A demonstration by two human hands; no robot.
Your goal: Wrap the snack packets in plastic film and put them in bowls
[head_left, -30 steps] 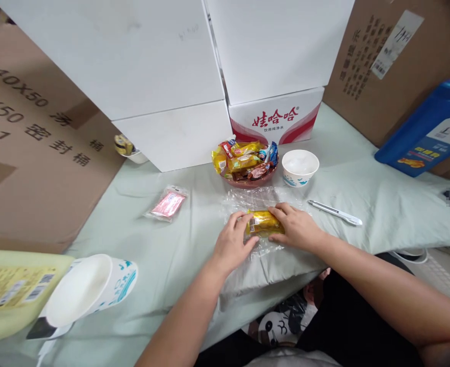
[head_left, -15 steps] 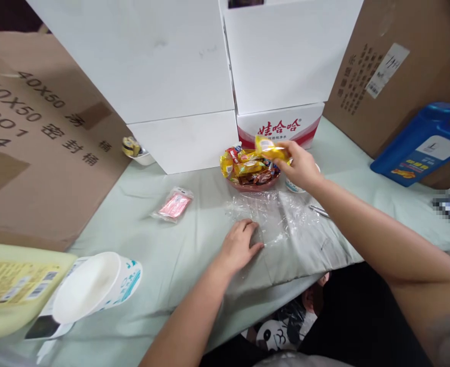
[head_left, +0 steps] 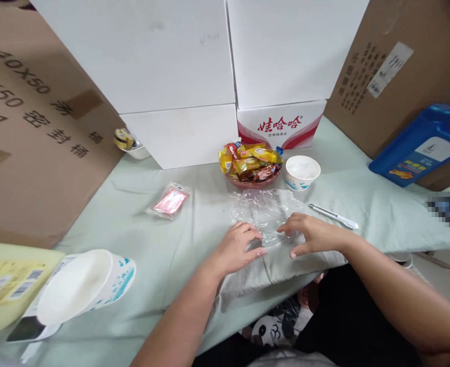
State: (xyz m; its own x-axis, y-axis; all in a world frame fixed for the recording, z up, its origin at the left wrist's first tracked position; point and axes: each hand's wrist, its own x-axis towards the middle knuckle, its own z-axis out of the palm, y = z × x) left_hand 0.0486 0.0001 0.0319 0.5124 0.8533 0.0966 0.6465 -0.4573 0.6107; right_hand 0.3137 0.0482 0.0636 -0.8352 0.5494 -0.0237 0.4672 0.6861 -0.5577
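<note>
Resting hands [head_left: 274, 240], fingers loose, on plastic sheet [head_left: 265, 211]

Clear plastic sheet [head_left: 267, 214] glossy, crinkled; tablecloth [head_left: 164, 255] matt green cloth; boxes [head_left: 37, 127] matt cardboard.

Storeroom or stockroom corner: stacked white cartons [head_left: 164, 56] at 12 o'clock, printed brown cardboard boxes [head_left: 26, 127] at 10 and 2 o'clock, a cloth-draped counter [head_left: 141, 244] at centre, a blue detergent jug [head_left: 420, 148] at 3 o'clock.
</note>
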